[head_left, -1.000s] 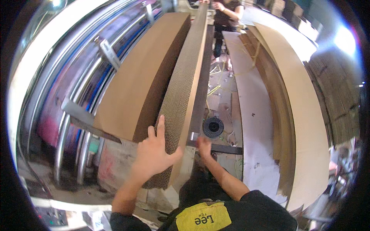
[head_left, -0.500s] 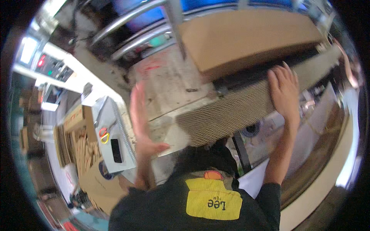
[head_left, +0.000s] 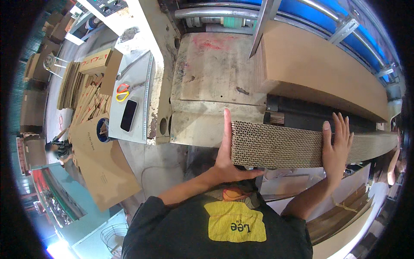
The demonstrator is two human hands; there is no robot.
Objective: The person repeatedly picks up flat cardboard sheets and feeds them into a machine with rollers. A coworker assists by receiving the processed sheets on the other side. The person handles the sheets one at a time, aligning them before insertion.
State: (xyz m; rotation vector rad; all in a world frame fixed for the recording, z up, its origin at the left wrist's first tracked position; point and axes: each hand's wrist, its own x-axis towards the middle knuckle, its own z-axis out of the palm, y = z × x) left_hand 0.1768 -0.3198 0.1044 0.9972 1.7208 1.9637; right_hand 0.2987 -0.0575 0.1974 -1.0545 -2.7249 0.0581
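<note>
A thick stack of corrugated cardboard sheets (head_left: 278, 146) lies across in front of me, its fluted cut edges facing me. At its left end my left hand (head_left: 225, 155) rests flat against the side, fingers straight and thumb stretched along the lower front edge. My right hand (head_left: 337, 149) lies on the front face and upper edge of the stack, fingers extended. Neither hand is wrapped round the stack. Behind it, a larger pile of brown cardboard (head_left: 323, 69) sits by the machine's metal bars (head_left: 220, 12).
A worn metal bed (head_left: 217, 71) lies beyond my left hand. On a grey side table (head_left: 138, 112) are a phone (head_left: 129, 115) and orange-yellow scissors (head_left: 122, 92). Cardboard piles (head_left: 103, 159) stand at left, with a person (head_left: 60, 149) beyond. Another person's arm (head_left: 393, 166) reaches the stack's far right end.
My left hand has come right, from apart to against the stack's left end. The stack now lies more level across the view. The head view has swung and sharpened.
</note>
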